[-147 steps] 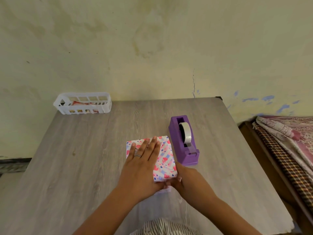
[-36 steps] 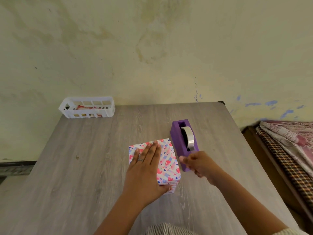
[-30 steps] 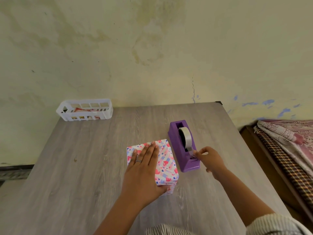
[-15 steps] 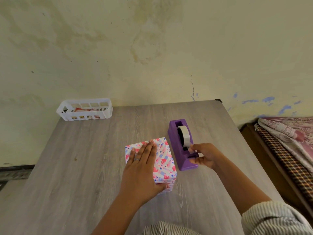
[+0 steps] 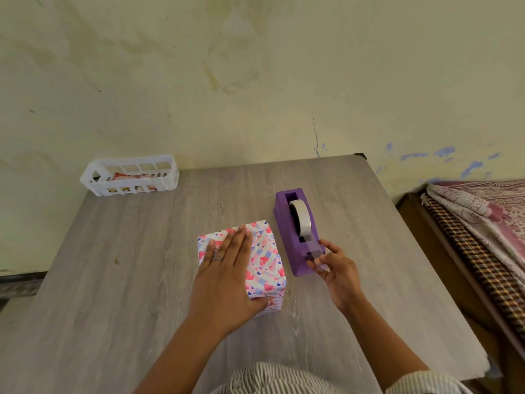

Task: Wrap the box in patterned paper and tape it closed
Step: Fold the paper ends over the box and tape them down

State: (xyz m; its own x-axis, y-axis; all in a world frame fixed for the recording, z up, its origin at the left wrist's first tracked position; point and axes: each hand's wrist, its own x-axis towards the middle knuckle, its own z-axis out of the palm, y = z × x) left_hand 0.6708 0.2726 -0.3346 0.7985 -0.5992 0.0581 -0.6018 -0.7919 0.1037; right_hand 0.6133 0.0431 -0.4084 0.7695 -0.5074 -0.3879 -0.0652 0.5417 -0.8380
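A box wrapped in white paper with pink and blue hearts (image 5: 265, 260) lies in the middle of the grey table (image 5: 142, 280). My left hand (image 5: 227, 268) rests flat on top of it, fingers straight. Right beside the box stands a purple tape dispenser (image 5: 295, 231) with a roll of clear tape (image 5: 301, 218). My right hand (image 5: 338, 268) is at the dispenser's near end and pinches a strip of clear tape (image 5: 314, 250) drawn from the roll over the cutter.
A white plastic basket (image 5: 127, 176) with some patterned paper inside sits at the table's far left corner by the wall. A bed with checked and patterned cloth (image 5: 480, 223) stands to the right of the table.
My right hand left the box's near end, reached to the dispenser and took hold of the tape, which is now pulled out a short way. My left hand stayed flat on the box.
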